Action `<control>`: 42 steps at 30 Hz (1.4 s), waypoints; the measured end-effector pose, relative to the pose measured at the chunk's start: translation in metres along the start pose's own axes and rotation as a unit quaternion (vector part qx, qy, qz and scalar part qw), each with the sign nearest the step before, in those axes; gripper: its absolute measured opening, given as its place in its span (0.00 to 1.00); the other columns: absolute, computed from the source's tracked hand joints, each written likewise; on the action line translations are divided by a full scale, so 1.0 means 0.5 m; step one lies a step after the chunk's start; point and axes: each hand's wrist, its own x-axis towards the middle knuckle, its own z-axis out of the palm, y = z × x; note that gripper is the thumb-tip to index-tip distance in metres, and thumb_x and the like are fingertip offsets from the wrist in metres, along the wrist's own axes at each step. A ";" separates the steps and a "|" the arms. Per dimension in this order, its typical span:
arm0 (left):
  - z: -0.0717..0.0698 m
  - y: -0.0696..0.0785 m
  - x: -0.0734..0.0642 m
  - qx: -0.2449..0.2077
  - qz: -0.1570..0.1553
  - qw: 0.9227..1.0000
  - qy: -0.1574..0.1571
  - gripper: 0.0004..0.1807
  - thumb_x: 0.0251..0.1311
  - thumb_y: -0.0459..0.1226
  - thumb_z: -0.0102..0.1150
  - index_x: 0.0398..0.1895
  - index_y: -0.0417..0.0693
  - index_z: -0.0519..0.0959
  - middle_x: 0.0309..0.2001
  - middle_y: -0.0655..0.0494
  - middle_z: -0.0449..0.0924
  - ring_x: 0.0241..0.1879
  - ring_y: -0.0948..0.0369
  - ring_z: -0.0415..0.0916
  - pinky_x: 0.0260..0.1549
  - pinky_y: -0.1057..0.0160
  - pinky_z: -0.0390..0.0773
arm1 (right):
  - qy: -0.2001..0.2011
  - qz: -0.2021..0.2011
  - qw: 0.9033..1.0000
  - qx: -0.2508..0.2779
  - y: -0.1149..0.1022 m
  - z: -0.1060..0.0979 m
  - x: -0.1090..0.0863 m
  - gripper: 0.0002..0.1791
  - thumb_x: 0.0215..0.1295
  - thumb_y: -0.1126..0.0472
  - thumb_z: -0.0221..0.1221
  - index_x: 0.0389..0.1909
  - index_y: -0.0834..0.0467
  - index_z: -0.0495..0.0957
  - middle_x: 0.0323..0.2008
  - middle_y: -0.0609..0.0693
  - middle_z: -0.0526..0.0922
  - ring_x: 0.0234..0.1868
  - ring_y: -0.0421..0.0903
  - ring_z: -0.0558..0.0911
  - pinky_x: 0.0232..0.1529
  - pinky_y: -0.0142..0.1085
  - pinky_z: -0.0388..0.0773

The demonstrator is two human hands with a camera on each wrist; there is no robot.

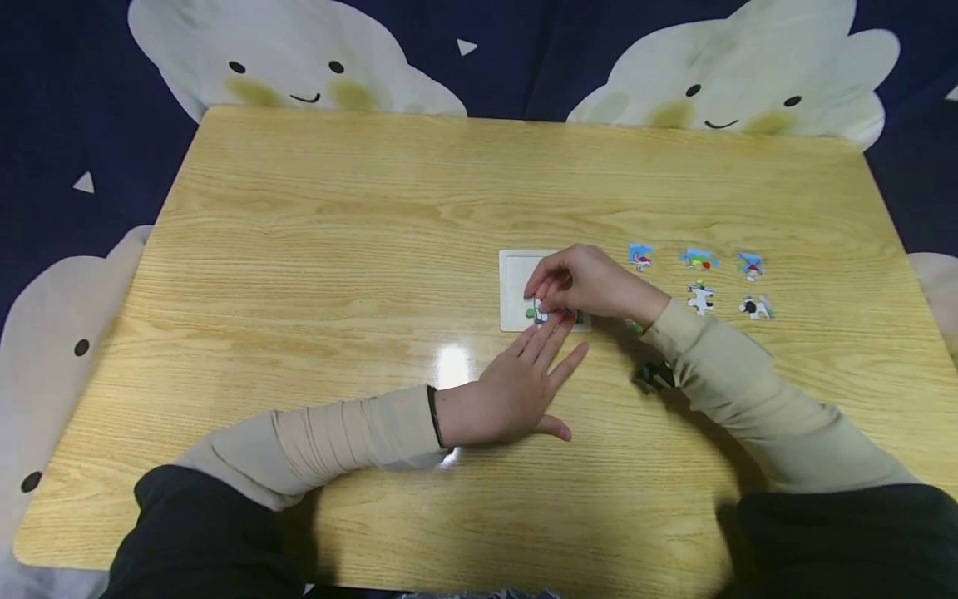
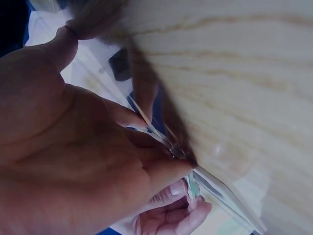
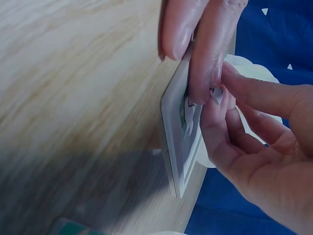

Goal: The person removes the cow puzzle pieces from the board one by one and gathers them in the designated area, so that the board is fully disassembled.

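Observation:
A white puzzle tray lies on the wooden table, a little right of the middle, with some joined jigsaw pieces along its near side. My right hand is over the tray and pinches a small jigsaw piece between thumb and fingers. From the near side my left hand reaches in with straight, spread fingers, its fingertips on the tray's near edge and the pieces there. In the right wrist view, left fingertips press right beside the pinched piece. Both hands hide much of the tray's near half.
To the right of the tray, several loose jigsaw pieces lie in rows, among them a blue one, a white one and a black-and-white one. My right forearm passes over the table just in front of them. Cloud-patterned dark cloth surrounds the table.

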 end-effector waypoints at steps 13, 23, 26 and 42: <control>0.001 0.002 0.000 0.011 0.002 1.000 0.016 0.56 0.58 0.74 0.32 0.79 0.47 0.44 0.77 0.36 0.36 0.76 0.47 0.34 0.71 0.55 0.48 | 0.028 -0.014 0.999 -0.003 0.007 -0.007 -0.012 0.07 0.57 0.74 0.67 0.34 0.61 0.85 0.27 0.49 0.86 0.31 0.45 0.84 0.31 0.31 0.79; 0.000 0.001 -0.001 0.019 0.004 1.000 0.016 0.56 0.58 0.75 0.30 0.79 0.47 0.43 0.77 0.36 0.35 0.76 0.46 0.34 0.71 0.55 0.49 | 0.073 0.003 0.997 -0.019 0.013 -0.051 -0.036 0.06 0.53 0.70 0.71 0.33 0.61 0.86 0.27 0.50 0.85 0.30 0.43 0.83 0.32 0.28 0.78; -0.001 0.001 -0.002 0.017 0.005 1.000 0.016 0.56 0.58 0.75 0.30 0.79 0.47 0.43 0.77 0.36 0.35 0.76 0.46 0.34 0.71 0.55 0.49 | 0.086 0.021 0.996 -0.017 0.022 -0.067 -0.061 0.06 0.54 0.70 0.71 0.33 0.61 0.86 0.27 0.51 0.85 0.29 0.41 0.83 0.31 0.27 0.78; -0.003 -0.002 -0.005 0.003 0.009 1.000 0.021 0.56 0.58 0.74 0.31 0.79 0.45 0.43 0.77 0.35 0.35 0.76 0.45 0.34 0.71 0.54 0.48 | 0.126 0.095 0.985 -0.070 0.138 -0.127 -0.230 0.06 0.55 0.72 0.69 0.35 0.61 0.86 0.31 0.53 0.86 0.27 0.36 0.82 0.27 0.27 0.76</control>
